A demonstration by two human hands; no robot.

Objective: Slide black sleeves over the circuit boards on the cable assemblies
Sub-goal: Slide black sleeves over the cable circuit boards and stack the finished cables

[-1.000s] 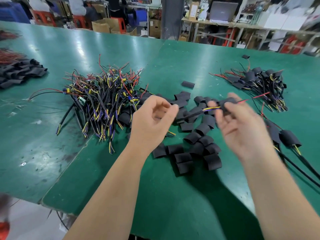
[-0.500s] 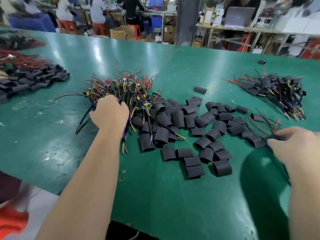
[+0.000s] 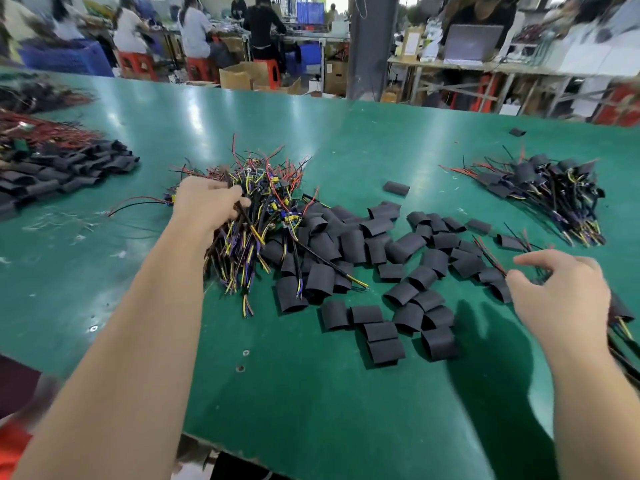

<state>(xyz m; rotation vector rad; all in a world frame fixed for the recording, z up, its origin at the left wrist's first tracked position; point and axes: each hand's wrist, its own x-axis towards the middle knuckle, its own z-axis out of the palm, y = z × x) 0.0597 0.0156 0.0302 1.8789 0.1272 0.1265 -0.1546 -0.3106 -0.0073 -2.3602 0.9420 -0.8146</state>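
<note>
A tangled heap of cable assemblies (image 3: 263, 209) with red, yellow and purple wires lies at the centre left of the green table (image 3: 311, 393). My left hand (image 3: 204, 206) rests on the heap's left side, fingers closed around a black cable. Loose black sleeves (image 3: 381, 268) are scattered to the right of the heap. My right hand (image 3: 561, 299) hovers over the sleeves' right edge with fingers apart and nothing in them. Sleeved assemblies (image 3: 550, 192) are piled at the far right; a few more (image 3: 620, 317) lie beside my right wrist.
Another pile of black sleeves (image 3: 62, 174) and red wires (image 3: 38, 129) sits at the far left. A single sleeve (image 3: 396, 187) lies apart behind the scatter. People work at benches beyond the table. The table's near edge runs along the bottom.
My left hand has gone from the middle to the cable heap and closed on a cable. My right hand has set the sleeved assembly down at the right and opened.
</note>
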